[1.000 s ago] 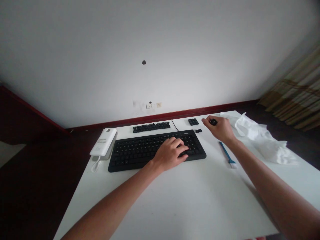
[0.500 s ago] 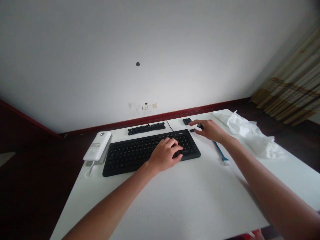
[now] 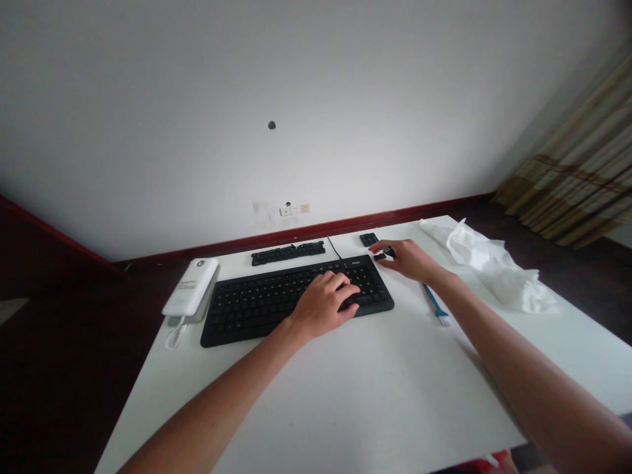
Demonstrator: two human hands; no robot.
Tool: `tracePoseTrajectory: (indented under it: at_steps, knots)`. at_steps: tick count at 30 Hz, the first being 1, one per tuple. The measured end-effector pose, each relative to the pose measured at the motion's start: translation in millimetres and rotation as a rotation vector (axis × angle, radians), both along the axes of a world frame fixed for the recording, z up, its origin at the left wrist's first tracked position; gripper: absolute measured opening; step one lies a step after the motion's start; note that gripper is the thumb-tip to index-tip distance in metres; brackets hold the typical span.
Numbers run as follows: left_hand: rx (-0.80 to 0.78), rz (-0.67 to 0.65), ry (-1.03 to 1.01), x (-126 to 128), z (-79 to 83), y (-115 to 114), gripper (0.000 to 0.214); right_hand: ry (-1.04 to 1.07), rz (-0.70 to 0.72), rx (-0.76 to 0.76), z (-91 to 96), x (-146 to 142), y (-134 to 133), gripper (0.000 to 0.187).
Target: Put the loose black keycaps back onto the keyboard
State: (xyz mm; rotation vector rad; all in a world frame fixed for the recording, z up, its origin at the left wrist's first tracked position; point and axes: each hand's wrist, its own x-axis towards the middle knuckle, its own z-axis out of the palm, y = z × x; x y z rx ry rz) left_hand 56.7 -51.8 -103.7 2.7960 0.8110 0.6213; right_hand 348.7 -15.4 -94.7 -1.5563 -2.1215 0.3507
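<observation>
A black keyboard (image 3: pixel 257 322) lies on the white table (image 3: pixel 306 395). My left hand (image 3: pixel 323 303) rests on its right part, thumb and fingers apart around the keys there. Beyond the keyboard's back right corner, my right hand (image 3: pixel 407 259) reaches down to small loose black keycaps (image 3: pixel 380 256). Its thumb and forefinger are apart, the thumb close to these pieces; dark pieces also show under the palm. A block of black keycaps (image 3: pixel 368 239) sits just past its fingertips. Behind the keyboard stretches a longer group of black keycaps (image 3: pixel 289 253).
A white power bank (image 3: pixel 191 288) with a short white cable stands at the left. Near my right forearm lies a blue brush (image 3: pixel 434 304). Crumpled white cloth-like sheeting (image 3: pixel 494 266) covers the right side. The keyboard's cable (image 3: pixel 334 247) runs off the back edge.
My right hand has moved slightly left and its forefinger and thumb have drawn a little nearer the loose keycaps. My left hand stays on the keyboard. The view has shifted slightly.
</observation>
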Motion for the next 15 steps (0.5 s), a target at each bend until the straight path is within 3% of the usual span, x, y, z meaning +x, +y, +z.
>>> tracePoseTrajectory:
  at_steps: [9,15]
  knots:
    - [0.016,0.005,0.01,1,-0.6,0,0.034,-0.02,0.007,0.007,-5.5,4,3,0.028]
    - [0.008,0.008,0.002,0,-0.8,0,0.04,0.006,-0.029,-0.002,8.6,3,-1,0.024]
